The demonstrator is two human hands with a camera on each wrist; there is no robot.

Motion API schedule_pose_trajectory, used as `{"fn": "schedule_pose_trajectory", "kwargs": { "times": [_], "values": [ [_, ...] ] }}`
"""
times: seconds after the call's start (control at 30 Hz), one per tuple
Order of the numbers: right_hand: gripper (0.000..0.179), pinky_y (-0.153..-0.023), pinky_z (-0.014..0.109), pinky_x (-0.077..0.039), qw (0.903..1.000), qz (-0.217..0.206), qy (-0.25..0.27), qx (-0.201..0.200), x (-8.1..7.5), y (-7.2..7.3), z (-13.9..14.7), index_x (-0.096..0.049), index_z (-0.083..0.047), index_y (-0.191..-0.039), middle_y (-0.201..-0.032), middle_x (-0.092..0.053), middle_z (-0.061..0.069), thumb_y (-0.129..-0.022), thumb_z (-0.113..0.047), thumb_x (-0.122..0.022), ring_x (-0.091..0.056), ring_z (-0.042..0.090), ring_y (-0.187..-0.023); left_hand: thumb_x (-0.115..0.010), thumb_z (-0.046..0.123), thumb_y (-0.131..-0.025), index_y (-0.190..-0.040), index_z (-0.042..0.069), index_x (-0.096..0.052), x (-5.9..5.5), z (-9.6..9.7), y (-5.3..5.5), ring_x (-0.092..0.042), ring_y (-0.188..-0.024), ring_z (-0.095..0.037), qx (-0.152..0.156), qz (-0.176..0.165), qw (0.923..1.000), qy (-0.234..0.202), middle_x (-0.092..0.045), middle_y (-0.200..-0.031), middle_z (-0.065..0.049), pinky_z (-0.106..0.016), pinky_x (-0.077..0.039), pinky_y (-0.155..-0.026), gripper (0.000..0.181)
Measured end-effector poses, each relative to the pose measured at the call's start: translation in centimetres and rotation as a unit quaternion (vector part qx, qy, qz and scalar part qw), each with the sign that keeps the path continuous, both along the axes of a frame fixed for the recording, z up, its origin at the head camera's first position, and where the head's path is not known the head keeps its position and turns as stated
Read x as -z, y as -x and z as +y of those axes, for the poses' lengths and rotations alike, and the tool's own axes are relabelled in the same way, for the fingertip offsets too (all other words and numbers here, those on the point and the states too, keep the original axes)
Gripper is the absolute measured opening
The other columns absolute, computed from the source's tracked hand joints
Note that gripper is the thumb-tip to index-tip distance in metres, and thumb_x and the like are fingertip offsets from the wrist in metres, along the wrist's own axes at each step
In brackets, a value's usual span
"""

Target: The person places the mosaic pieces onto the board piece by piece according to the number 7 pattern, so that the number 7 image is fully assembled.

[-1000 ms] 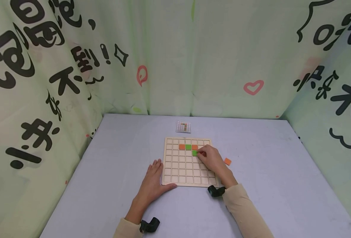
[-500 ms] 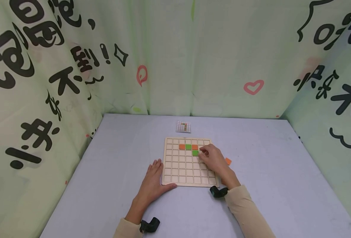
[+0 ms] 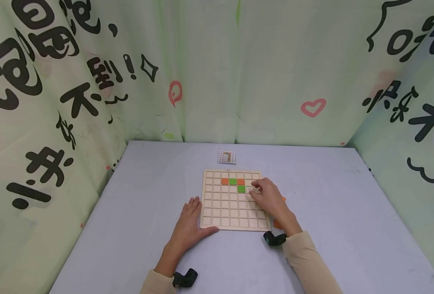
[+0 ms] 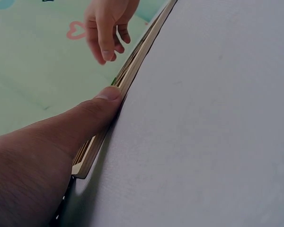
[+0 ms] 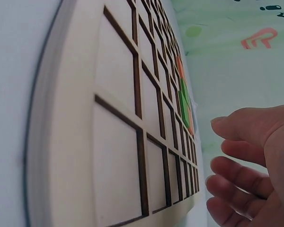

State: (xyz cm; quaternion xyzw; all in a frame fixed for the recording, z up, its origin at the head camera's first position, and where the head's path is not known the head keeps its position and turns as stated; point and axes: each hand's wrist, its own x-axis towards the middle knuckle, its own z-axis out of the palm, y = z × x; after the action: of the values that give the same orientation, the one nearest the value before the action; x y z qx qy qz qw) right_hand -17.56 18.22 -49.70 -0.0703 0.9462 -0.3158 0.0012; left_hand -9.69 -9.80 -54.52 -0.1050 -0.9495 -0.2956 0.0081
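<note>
A wooden grid board lies on the table. In one of its rows sit an orange tile, a green tile and another orange tile; a second green tile is directly below the right one. My left hand is spread at the board's near left corner, with the thumb along its front edge. Over the right side of the board is my right hand, its fingers loosely bent with nothing between them. Beside the board, loose orange tiles are partly hidden by the right wrist.
A small card with a printed grid and coloured pattern lies beyond the board. The pale table is enclosed by printed curtains at the back and both sides. A black wrist camera sits at the right sleeve.
The right hand has drawn back to the right from the lower green tile, leaving it in its cell and baring it fully. The left hand has kept its place.
</note>
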Motion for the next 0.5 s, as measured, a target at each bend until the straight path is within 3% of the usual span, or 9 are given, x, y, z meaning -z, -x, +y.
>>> {"fn": "schedule_pose_trajectory", "kwargs": {
  "times": [0.5],
  "values": [
    [0.039, -0.095, 0.049, -0.054, 0.9997, -0.004, -0.017, 0.020, 0.1, -0.6, 1.7, -0.064, -0.002, -0.127, -0.127, -0.060, 0.017, -0.095, -0.024, -0.065, -0.058, 0.032, -0.112, -0.076, 0.064, -0.077, -0.151, -0.002, -0.039, 0.1, 0.0, 0.0, -0.025, -0.154, -0.033, 0.001, -0.002, 1.0000, -0.001, -0.033, -0.162, -0.019, -0.048, -0.021, -0.128, 0.106]
  ]
}}
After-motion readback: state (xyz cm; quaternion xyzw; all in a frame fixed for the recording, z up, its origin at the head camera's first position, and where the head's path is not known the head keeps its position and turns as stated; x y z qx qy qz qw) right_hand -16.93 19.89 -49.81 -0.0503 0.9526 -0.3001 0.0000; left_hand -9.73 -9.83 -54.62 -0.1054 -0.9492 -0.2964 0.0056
